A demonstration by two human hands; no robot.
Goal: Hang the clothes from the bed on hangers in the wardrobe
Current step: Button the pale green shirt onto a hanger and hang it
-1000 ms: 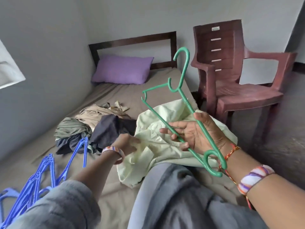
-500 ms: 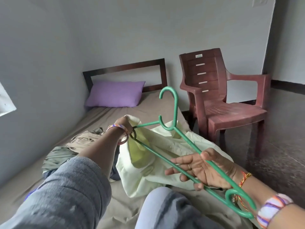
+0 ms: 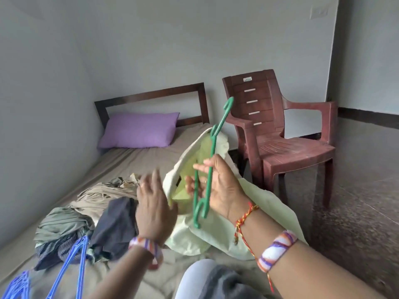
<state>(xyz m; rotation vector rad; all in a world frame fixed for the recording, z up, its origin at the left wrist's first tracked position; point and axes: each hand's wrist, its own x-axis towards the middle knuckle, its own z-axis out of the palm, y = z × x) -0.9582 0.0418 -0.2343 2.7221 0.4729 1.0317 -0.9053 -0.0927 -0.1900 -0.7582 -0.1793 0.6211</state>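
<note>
My right hand (image 3: 218, 186) grips a green plastic hanger (image 3: 210, 165), held nearly edge-on with its hook up near the chair. The upper part of the hanger sits inside a pale yellow-green shirt (image 3: 216, 229), whose opening is draped over it and lifted off the bed (image 3: 138, 160). My left hand (image 3: 154, 203) is blurred, fingers spread, just left of the shirt's edge; whether it touches the cloth is unclear. A pile of other clothes (image 3: 86, 219), beige, olive, dark and striped, lies on the bed to the left.
Several blue hangers (image 3: 64, 275) lie on the bed at the lower left. A purple pillow (image 3: 138, 130) rests against the headboard. A maroon plastic chair (image 3: 278, 134) stands right of the bed on the dark floor. The wardrobe is out of view.
The hanger has turned from flat to edge-on and gone into the shirt. My left hand has let go of the shirt's edge and dropped lower. The camera has tilted down.
</note>
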